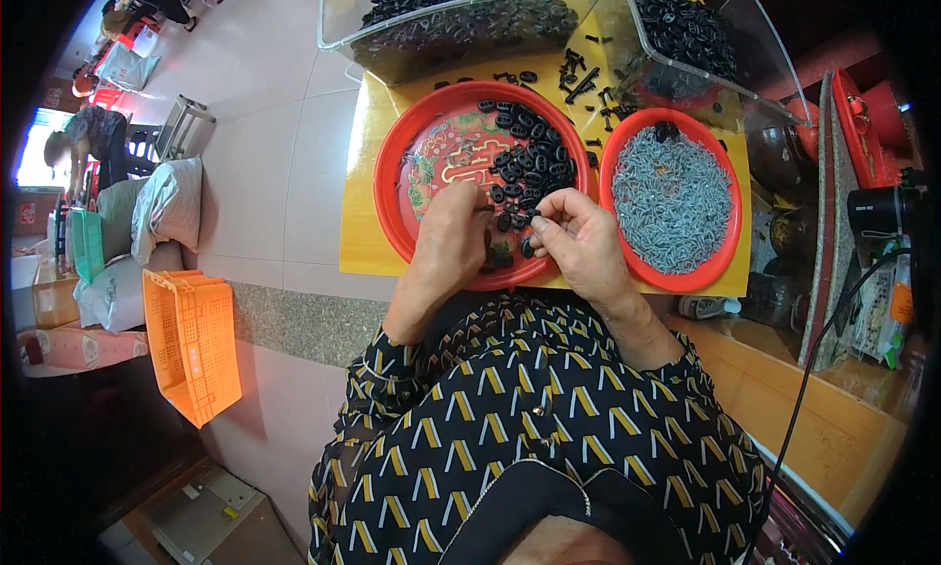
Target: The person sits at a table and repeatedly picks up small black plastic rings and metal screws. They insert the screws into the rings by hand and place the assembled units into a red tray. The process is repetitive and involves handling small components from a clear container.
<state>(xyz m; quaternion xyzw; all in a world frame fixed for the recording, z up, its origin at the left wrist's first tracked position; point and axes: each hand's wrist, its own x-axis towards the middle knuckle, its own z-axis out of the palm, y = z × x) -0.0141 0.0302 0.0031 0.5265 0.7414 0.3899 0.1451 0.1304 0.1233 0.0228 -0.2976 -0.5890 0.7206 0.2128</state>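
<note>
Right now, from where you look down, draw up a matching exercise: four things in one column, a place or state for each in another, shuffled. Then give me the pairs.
Things:
1. Small silvery parts
2. Orange basket
3. Clear bins
4. Right hand

Places or states:
A. Reaching over the rim of the round red tray
B. Piled with loose black pieces
C. Heaped in the oval red tray
D. Apart from the yellow work surface, off to the person's left

Pairs: 1-C, 2-D, 3-B, 4-A
</note>
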